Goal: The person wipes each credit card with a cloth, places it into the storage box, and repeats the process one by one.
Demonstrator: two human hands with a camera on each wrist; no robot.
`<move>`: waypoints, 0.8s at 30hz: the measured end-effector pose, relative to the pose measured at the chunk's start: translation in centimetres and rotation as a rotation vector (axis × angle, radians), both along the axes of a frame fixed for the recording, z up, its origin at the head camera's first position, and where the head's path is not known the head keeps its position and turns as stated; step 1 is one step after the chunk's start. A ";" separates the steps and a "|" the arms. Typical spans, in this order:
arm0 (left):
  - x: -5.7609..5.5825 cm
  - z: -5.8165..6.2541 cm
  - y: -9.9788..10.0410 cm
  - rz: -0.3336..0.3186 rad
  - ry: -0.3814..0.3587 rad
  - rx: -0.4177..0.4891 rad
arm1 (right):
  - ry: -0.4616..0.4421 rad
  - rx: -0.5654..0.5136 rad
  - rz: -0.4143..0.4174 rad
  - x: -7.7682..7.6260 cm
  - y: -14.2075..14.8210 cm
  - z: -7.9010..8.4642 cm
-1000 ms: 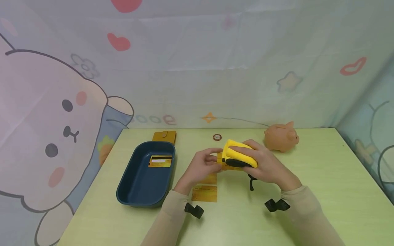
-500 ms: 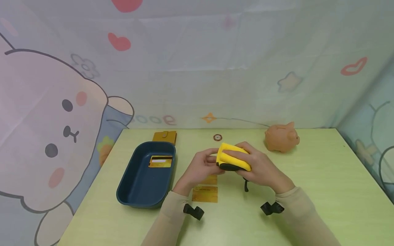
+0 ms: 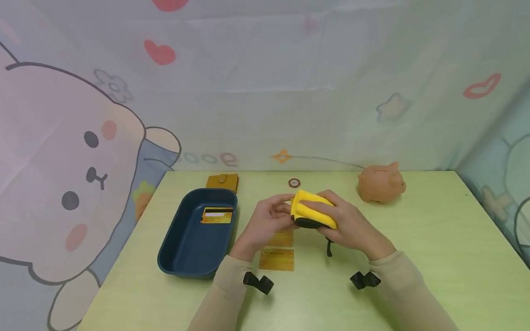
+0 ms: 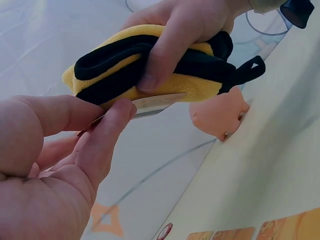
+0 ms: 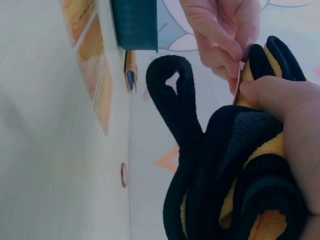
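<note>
My left hand (image 3: 265, 220) pinches the end of a thin card (image 4: 159, 102) between thumb and fingers, above the table. In my right hand (image 3: 352, 223) is a folded yellow cloth (image 3: 312, 209) with black edging and a black hanging loop (image 5: 172, 75). The cloth lies against the card's face, close to my left fingertips, and in the head view it covers the card. Below the hands, golden cards (image 3: 276, 259) lie in a row on the table; the right wrist view shows 3 of them. Another golden card (image 3: 216, 215) lies stripe side up inside the dark blue tray (image 3: 182, 266).
Behind the tray lies a mustard wallet (image 3: 222, 181). A small round chip (image 3: 294, 183) sits near the table's back edge. An orange piggy bank (image 3: 381, 184) stands at the back right. A printed curtain (image 3: 265, 92) hangs behind the table (image 3: 434, 239).
My right hand has moved the cloth left along the card, up to my left fingertips, hiding the card from the head view. The left hand has barely moved.
</note>
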State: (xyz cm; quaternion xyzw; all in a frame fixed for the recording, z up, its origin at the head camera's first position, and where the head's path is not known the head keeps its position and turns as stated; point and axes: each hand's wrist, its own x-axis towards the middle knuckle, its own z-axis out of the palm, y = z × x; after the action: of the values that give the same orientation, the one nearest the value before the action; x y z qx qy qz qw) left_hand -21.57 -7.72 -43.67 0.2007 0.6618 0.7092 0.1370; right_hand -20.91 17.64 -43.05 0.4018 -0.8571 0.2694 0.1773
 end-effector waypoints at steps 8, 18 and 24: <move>0.3 0.7 -0.1 0.034 0.007 0.029 | 0.014 -0.007 -0.002 -0.1 0.5 0.2; 0.4 0.9 -0.4 0.122 -0.019 0.133 | 0.005 -0.009 -0.024 -0.5 1.5 -0.5; 0.4 1.4 -1.0 0.174 -0.027 0.180 | 0.013 -0.001 -0.047 -0.9 2.0 -1.1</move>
State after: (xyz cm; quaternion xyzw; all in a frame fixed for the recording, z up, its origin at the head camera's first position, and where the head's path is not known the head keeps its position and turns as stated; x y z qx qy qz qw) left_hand -21.21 -8.71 -42.31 0.1444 0.6084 0.7776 0.0651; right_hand -21.83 19.67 -44.16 0.3830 -0.8651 0.2627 0.1895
